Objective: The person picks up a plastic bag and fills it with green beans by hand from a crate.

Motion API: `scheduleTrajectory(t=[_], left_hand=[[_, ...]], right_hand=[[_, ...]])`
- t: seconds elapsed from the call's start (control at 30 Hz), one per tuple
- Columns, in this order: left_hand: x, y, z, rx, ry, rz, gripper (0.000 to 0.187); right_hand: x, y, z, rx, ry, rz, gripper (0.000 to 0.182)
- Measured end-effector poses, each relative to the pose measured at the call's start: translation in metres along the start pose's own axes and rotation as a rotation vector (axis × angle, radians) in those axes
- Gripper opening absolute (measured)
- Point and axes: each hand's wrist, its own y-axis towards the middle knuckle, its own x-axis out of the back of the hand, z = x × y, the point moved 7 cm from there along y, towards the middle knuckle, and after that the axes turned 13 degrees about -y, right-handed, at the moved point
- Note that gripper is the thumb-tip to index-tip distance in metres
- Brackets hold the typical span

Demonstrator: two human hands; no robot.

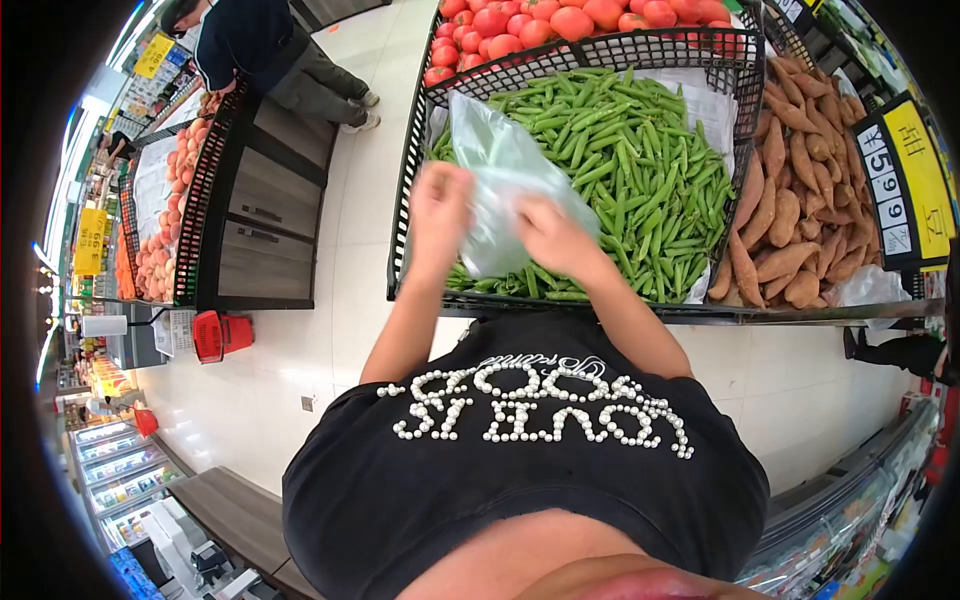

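A thin, translucent plastic bag [505,190] is held above the green pea pods [640,200] by both of my hands. My left hand [440,210] is closed on the bag's left side, its fingers slightly blurred. On the opposite side, my right hand [555,235] grips the plastic with curled fingers. The bag looks crumpled between them, and I cannot make out anything inside it. Below and around it, the pods fill a black plastic crate [403,215] lined with paper.
Red tomatoes [572,22] lie in the crate section behind the pods. Sweet potatoes [790,210] are heaped on the right beside a yellow price sign [915,180]. At left, a person [270,50] stands by a peach display [165,245]. A red basket [222,336] sits on the floor.
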Motion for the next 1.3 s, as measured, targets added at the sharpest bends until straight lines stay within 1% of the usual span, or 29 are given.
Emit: scheduleTrajectory(t=[0.03, 0.1, 0.13, 0.17, 0.23, 0.27, 0.37, 0.4, 0.5, 0.53, 0.6, 0.63, 0.7, 0.8, 0.83, 0.9, 0.93, 0.97, 1.0, 1.03, 1.13, 1.23, 1.3], left_hand=[[0.026, 0.008, -0.01, -0.062, 0.028, -0.173, 0.011], [0.059, 0.013, -0.044, -0.231, -0.004, -0.36, 0.014], [0.073, 0.014, -0.059, -0.321, -0.01, -0.416, 0.016], [0.082, 0.012, -0.072, -0.413, -0.016, -0.471, 0.017], [0.076, 0.006, -0.093, -0.552, 0.035, -0.456, 0.017], [0.073, 0.002, -0.102, -0.621, 0.061, -0.448, 0.016], [0.046, -0.004, -0.096, -0.66, 0.16, -0.383, 0.015], [0.036, -0.007, -0.092, -0.641, 0.279, -0.36, 0.014], [-0.001, -0.001, -0.062, -0.627, 0.632, -0.079, 0.015], [-0.005, -0.001, -0.055, -0.638, 0.653, -0.03, 0.017], [-0.012, -0.001, -0.043, -0.654, 0.695, 0.078, 0.021], [-0.011, -0.001, -0.041, -0.638, 0.687, 0.066, 0.021], [-0.005, -0.005, -0.037, -0.604, 0.672, 0.031, 0.022], [0.027, 0.006, -0.006, -0.355, 0.499, -0.061, 0.017], [0.034, 0.006, -0.002, -0.314, 0.4, -0.084, 0.016], [0.038, 0.006, 0.001, -0.233, 0.193, -0.123, 0.017], [0.041, 0.005, -0.007, -0.263, 0.081, -0.151, 0.019], [0.041, 0.006, -0.021, -0.334, 0.059, -0.181, 0.018], [0.041, 0.006, -0.037, -0.406, 0.038, -0.217, 0.017], [0.041, 0.003, -0.052, -0.48, 0.019, -0.255, 0.017], [0.033, -0.002, -0.081, -0.555, 0.247, -0.251, 0.017], [0.019, -0.01, -0.083, -0.645, 0.697, -0.216, 0.013], [0.009, -0.015, -0.074, -0.772, 0.722, -0.142, 0.014]], right_hand=[[0.006, -0.01, 0.032, 0.175, -0.386, 0.04, 0.032], [0.012, -0.032, 0.041, 0.077, -0.203, 0.251, 0.027], [0.016, -0.042, 0.039, 0.032, -0.113, 0.354, 0.024], [0.022, -0.05, 0.006, 0.006, -0.163, 0.326, 0.036], [0.041, -0.06, -0.012, -0.17, -0.916, 0.044, 0.059], [0.039, -0.072, -0.036, -0.374, -1.009, 0.134, 0.079], [0.015, -0.081, -0.052, -0.401, -1.185, 0.353, 0.081], [0.007, -0.086, -0.06, -0.351, -1.271, 0.296, 0.08], [-0.004, -0.087, -0.067, -0.42, -1.38, 0.276, 0.078], [-0.003, -0.087, -0.07, -0.427, -1.379, 0.268, 0.076], [0.001, -0.089, -0.075, -0.508, -1.326, 0.29, 0.075], [0.003, -0.092, -0.076, -0.552, -1.299, 0.304, 0.074], [0.002, -0.097, -0.069, -0.517, -1.348, 0.293, 0.073], [0.002, -0.095, -0.077, -0.487, -1.342, 0.27, 0.073], [0.003, -0.095, -0.081, -0.488, -1.329, 0.258, 0.074], [0.004, -0.095, -0.082, -0.431, -1.323, 0.184, 0.065], [0.006, -0.097, -0.085, -0.414, -1.297, 0.151, 0.062], [0.008, -0.099, -0.087, -0.397, -1.271, 0.122, 0.058], [0.012, -0.097, -0.08, -0.364, -1.254, 0.05, 0.05], [0.014, -0.098, -0.08, -0.344, -1.227, 0.037, 0.05], [0.018, -0.094, -0.076, -0.263, -1.173, -0.014, 0.049], [0.033, -0.088, -0.071, -0.264, -1.0, -0.034, 0.046], [0.051, -0.081, -0.064, -0.291, -0.842, -0.126, 0.038]])
